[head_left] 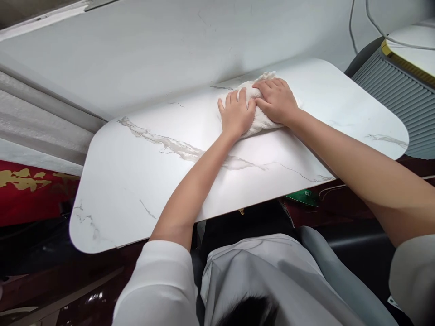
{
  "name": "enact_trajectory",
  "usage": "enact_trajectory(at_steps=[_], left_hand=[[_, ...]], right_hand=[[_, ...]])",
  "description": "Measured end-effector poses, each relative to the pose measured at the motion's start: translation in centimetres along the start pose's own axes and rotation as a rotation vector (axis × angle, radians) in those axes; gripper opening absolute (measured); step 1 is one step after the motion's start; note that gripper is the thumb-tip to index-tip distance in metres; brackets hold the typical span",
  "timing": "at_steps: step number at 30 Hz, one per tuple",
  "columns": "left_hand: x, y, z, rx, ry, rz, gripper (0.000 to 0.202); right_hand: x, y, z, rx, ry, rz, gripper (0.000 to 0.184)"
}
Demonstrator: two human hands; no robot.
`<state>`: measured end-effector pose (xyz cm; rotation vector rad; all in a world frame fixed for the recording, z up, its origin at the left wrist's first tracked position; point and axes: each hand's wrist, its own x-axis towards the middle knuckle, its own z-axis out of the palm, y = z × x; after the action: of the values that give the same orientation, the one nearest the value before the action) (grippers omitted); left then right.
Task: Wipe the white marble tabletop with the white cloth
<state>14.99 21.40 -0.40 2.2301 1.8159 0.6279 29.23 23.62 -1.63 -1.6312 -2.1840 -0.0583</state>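
Note:
A white cloth (263,120), with a fluffy towel-like texture, lies bunched on a white marbled tabletop (129,181). My left hand (237,113) rests palm down over the cloth's left side, fingers spread and its thumb pointing toward the other hand. My right hand (277,99) curves over the upper right of the cloth, its fingers close together and bent onto the fabric. The thumbs of both hands nearly meet in the middle. Under the palms, part of the cloth is hidden.
Behind the table rises a pale wall (170,50). A grey ribbed panel (397,95) with a yellow-edged top stands at the right, with cables above it. Pale curtain-like fabric (41,117) and red cloth (30,194) are at the left. A green item (304,197) shows below the front edge.

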Motion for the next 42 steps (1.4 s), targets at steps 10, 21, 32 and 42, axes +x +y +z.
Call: enact_trajectory(at_steps=[10,21,32,42], left_hand=[[-9.6,3.1,-1.4,0.07,-0.115,0.099,0.048],[-15.4,6.2,-1.1,0.128,-0.091,0.243,0.049],[-11.6,7.4,0.1,0.098,-0.148,0.233,0.051],[-0.8,6.9,3.1,-0.096,-0.118,0.19,0.051]], right_hand=[[-11.2,-2.9,-4.6,-0.083,-0.012,-0.039,0.052],[-18.4,-3.0,-7.3,-0.057,0.006,0.007,0.051],[-15.2,-0.9,-7.9,-0.102,-0.045,0.049,0.047],[-6.3,4.4,-5.5,-0.11,-0.034,0.105,0.051]])
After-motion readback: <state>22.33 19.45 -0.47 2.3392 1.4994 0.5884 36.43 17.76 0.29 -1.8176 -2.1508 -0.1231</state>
